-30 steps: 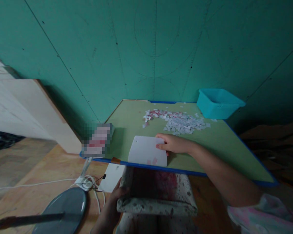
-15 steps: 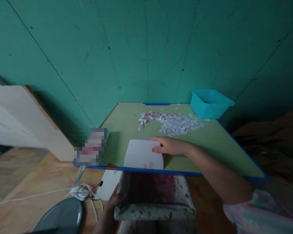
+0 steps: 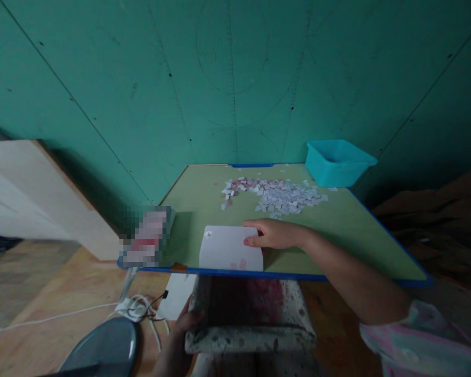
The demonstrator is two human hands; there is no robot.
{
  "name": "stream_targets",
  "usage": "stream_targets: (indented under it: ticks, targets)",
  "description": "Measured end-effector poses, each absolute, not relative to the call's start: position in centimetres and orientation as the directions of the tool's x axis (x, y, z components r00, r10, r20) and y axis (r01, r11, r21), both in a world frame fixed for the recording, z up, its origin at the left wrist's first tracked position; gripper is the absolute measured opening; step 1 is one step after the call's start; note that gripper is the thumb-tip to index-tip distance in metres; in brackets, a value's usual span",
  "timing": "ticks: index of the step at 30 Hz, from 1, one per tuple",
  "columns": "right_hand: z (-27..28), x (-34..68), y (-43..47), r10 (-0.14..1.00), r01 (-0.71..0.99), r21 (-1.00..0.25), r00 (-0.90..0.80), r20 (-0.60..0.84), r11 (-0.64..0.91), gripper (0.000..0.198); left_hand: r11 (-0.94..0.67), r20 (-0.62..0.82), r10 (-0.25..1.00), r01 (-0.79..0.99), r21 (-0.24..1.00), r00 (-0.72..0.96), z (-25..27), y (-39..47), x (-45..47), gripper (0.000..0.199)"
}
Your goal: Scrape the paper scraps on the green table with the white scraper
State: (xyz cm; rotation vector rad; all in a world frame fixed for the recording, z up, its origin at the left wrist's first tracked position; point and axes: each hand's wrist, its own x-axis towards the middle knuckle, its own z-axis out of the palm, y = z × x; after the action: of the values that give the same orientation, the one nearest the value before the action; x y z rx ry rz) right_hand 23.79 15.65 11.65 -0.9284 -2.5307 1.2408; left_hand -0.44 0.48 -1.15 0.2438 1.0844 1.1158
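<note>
My right hand (image 3: pixel 277 234) grips the right edge of a thin white plastic sheet (image 3: pixel 223 246), thumb on its near face. The sheet stands tilted on the green tabletop (image 3: pixel 196 209) by its blue front edge. Below that edge, my left hand (image 3: pixel 182 327) holds the left side of an open, stained box (image 3: pixel 251 340), its thumb over the rim. The inside of the box is dark with red smears. Small white and pinkish paper pieces (image 3: pixel 288 198) lie scattered in a heap beyond the sheet.
A turquoise plastic basin (image 3: pixel 337 165) stands at the table's back right corner. A blurred-out box-like item (image 3: pixel 147 238) sits at the left edge. Below left are white cables (image 3: pixel 133 308) and a grey round seat (image 3: pixel 102 348). A green wall (image 3: pixel 235 78) rises behind.
The view has shifted slightly. Both hands keep their holds, and the sheet and box have hardly moved.
</note>
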Motion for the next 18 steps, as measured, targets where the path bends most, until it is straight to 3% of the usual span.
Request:
stream_targets:
  ticks: [7,13,18]
  targets:
    - [12.2,23.7,15.1,0.561,0.431,-0.781,-0.818,-0.127,0.453,0.027,0.424,-0.49,0.868,-0.622,0.658,0.073,0.3,-0.2,0.3,0.035]
    - [12.5,23.3,14.2,0.444,0.338,-0.837,-0.886,-0.129,0.43,0.017,0.452,-0.55,0.835,-0.602,0.659,0.025,0.4,-0.3,0.2,0.019]
    - [12.8,23.3,13.5,0.391,0.333,-0.803,-0.91,-0.136,0.495,0.012,0.53,-0.611,0.792,-0.519,0.671,0.019,-0.8,0.3,-0.5,0.015]
